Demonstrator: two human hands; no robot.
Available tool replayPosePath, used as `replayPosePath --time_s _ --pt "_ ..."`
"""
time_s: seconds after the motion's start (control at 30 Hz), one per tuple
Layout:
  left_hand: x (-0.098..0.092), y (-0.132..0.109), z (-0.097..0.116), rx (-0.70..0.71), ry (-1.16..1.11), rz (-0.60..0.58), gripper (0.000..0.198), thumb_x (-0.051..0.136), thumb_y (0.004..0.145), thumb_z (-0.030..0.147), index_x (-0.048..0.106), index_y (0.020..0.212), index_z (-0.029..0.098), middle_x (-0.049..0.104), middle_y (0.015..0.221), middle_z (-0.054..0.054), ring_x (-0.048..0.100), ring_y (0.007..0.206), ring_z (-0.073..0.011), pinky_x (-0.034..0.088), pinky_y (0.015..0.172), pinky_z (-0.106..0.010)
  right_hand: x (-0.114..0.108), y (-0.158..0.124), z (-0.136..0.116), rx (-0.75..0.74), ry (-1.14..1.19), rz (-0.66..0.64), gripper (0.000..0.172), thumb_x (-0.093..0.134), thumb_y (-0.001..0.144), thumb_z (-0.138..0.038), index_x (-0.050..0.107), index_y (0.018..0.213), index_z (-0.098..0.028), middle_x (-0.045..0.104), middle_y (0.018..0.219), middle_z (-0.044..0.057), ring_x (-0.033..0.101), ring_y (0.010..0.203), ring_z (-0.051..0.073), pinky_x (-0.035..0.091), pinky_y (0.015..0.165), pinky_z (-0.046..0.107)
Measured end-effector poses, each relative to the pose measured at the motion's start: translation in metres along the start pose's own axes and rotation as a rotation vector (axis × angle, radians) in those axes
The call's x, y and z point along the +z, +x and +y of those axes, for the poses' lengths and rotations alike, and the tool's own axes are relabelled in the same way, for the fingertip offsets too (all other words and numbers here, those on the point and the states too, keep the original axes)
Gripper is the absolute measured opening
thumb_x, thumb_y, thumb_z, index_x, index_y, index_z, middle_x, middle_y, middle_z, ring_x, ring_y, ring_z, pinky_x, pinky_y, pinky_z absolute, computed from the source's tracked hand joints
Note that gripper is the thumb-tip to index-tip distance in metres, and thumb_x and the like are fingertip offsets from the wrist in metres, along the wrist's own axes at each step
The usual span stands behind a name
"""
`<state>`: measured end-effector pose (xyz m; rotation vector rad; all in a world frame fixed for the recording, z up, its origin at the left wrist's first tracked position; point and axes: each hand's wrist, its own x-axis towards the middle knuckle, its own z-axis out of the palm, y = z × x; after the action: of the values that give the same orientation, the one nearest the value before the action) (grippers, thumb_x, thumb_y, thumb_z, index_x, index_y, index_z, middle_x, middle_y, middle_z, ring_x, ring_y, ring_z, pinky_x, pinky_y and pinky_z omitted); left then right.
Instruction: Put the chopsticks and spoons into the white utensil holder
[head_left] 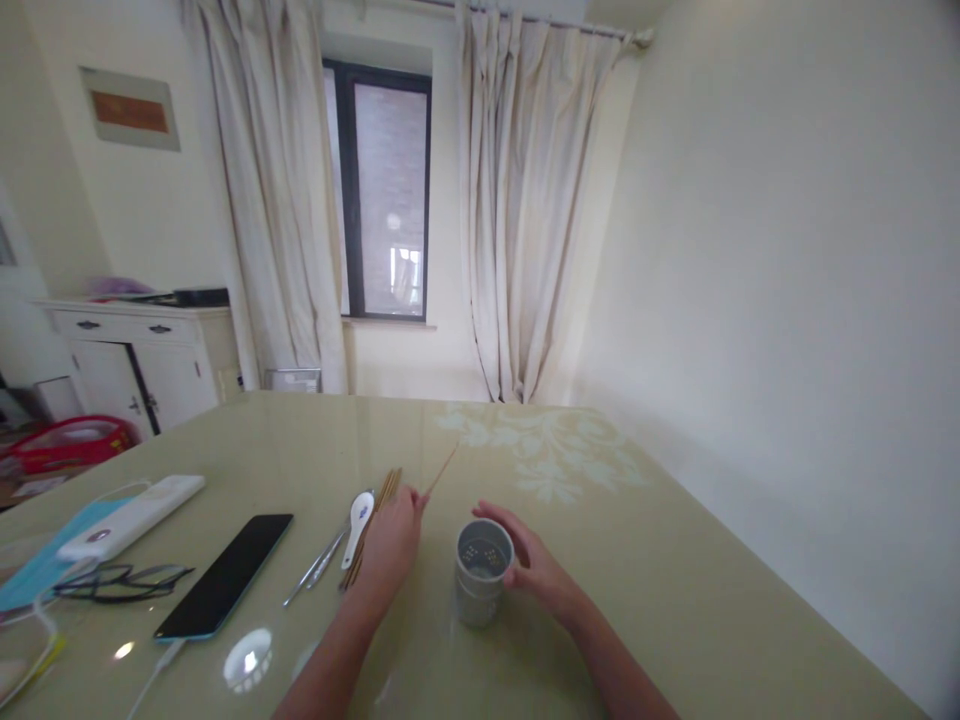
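A home dining room – curtains (525,200), cabinet (142,360), glass-topped table (675,560).

Grey holder (477,600) upright, wooden chopstick (442,470) tilted

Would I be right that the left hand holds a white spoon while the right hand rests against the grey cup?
Not quite: in the head view the left hand holds a thin wooden stick; the white spoon lies on the table. The right hand does rest against the grey cup.
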<state>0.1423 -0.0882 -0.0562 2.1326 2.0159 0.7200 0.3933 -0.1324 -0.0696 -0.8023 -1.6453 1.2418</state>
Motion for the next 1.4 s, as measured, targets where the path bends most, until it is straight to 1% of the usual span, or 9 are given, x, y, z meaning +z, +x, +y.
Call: replayPosePath --time_s 0.17,0.27,0.4,0.47,0.57,0.7,0.8,1.0,1.4 --pt "-0.009 -0.017 0.02 0.491 -0.243 0.28 0.036 0.042 0.11 0.04 0.072 0.102 0.022 0.076 0.09 -0.009 0.071 0.085 -0.0229 0.052 0.082 -0.035 0.003 0.0 -0.019 -0.2 -0.253 0.3 0.059 0.069 0.093 -0.069 0.071 0.136 -0.029 0.069 0.143 0.013 0.058 0.138 0.034 0.038 0.121 0.055" --pt "-0.011 -0.033 0.028 0.765 -0.241 0.269 0.037 0.041 0.111 0.037 0.076 0.111 0.025 0.079 0.1 -0.01 0.071 0.091 -0.0221 0.05 0.085 -0.036 0.015 -0.001 -0.03 -0.321 -0.321 0.381 0.039 0.068 0.099 -0.056 0.078 0.125 -0.029 0.077 0.125 0.012 0.065 0.125 0.032 0.046 0.113 0.051" --pt "-0.013 -0.041 0.031 0.932 -0.182 0.272 0.038 0.037 0.112 0.032 0.07 0.132 0.028 0.079 0.119 -0.009 0.071 0.103 -0.0219 0.049 0.09 -0.036 0.025 -0.003 -0.039 -0.377 -0.21 0.407 0.027 0.065 0.103 -0.048 0.08 0.107 -0.026 0.079 0.107 0.01 0.071 0.105 0.029 0.057 0.095 0.043" --pt "-0.014 -0.034 0.025 0.845 -0.162 0.33 0.04 0.037 0.112 0.037 0.071 0.13 0.026 0.079 0.117 -0.01 0.071 0.103 -0.0237 0.048 0.09 -0.037 0.02 -0.004 -0.04 -0.369 -0.145 0.533 0.026 0.064 0.104 -0.046 0.077 0.104 -0.024 0.08 0.104 0.01 0.072 0.098 0.027 0.057 0.088 0.04" --pt "-0.017 -0.015 0.008 0.385 -0.041 0.425 0.045 0.034 0.111 0.038 0.076 0.114 0.021 0.079 0.108 -0.013 0.068 0.099 -0.0283 0.048 0.091 -0.041 0.002 -0.005 -0.041 -0.389 -0.094 0.803 0.029 0.062 0.105 -0.048 0.073 0.102 -0.022 0.078 0.096 0.009 0.068 0.085 0.023 0.054 0.079 0.036" --pt "-0.014 0.004 -0.021 -0.032 0.24 0.238 0.032 0.045 0.106 0.027 0.076 0.11 0.019 0.077 0.109 -0.014 0.067 0.109 -0.0335 0.047 0.092 -0.044 -0.019 -0.005 -0.041 -0.378 -0.145 0.847 0.031 0.065 0.102 -0.052 0.071 0.101 -0.021 0.073 0.083 0.005 0.064 0.08 0.021 0.052 0.078 0.033" --pt "-0.007 0.005 -0.036 -0.106 0.329 0.094 0.027 0.051 0.103 0.025 0.075 0.112 0.017 0.076 0.114 -0.015 0.067 0.114 -0.0338 0.048 0.092 -0.043 -0.015 -0.003 -0.038 -0.295 -0.191 0.757 0.036 0.065 0.101 -0.055 0.074 0.105 -0.021 0.074 0.085 0.005 0.066 0.081 0.022 0.052 0.078 0.033" --pt "0.003 0.002 -0.042 -0.133 0.38 0.024 0.032 0.045 0.105 0.028 0.073 0.117 0.016 0.074 0.123 -0.017 0.067 0.12 -0.0327 0.051 0.094 -0.042 0.015 0.004 -0.026 -0.161 -0.322 0.453 0.04 0.064 0.101 -0.057 0.078 0.093 -0.02 0.071 0.084 0.006 0.066 0.083 0.023 0.052 0.079 0.034" --pt "0.003 0.0 -0.037 -0.144 0.392 0.019 0.03 0.049 0.104 0.025 0.075 0.112 0.015 0.077 0.116 -0.017 0.071 0.113 -0.0314 0.053 0.094 -0.041 0.021 0.005 -0.018 -0.152 -0.281 0.455 0.045 0.061 0.102 -0.06 0.088 0.092 -0.024 0.059 0.093 0.006 0.062 0.088 0.022 0.052 0.082 0.033"
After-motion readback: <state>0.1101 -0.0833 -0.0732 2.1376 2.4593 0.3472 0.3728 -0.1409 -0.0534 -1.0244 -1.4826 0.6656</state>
